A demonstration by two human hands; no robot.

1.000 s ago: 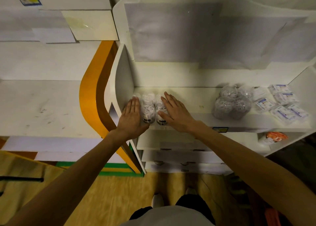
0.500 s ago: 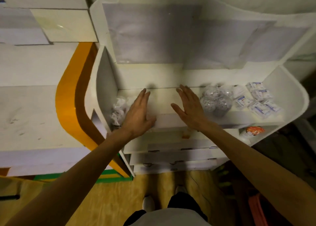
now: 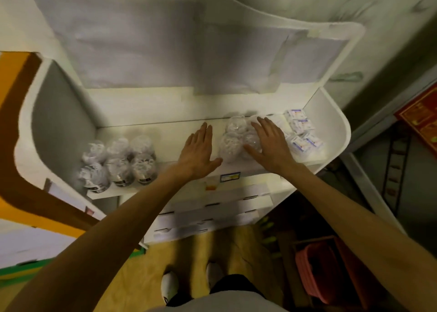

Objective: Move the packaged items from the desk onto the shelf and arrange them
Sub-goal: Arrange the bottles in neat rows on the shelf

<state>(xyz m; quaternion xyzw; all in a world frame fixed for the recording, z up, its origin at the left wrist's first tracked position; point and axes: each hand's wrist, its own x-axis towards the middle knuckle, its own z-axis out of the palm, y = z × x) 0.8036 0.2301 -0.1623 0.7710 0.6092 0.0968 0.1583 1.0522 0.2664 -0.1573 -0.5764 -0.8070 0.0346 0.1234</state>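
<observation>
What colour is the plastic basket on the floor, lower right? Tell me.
The plastic basket is pinkish red, seen in the head view, dim at the lower right.

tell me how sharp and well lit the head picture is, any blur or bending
Head view: dim, yellowish light; motion blur smears the plastic bags at the shelf's left; wide-angle lens bends its edges into curves; both hands, left hand and right hand, look fairly sharp; floor lies in shadow.

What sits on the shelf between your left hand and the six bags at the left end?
Nothing: in the head view, bare white shelf runs from the six bags to the left hand.
</observation>
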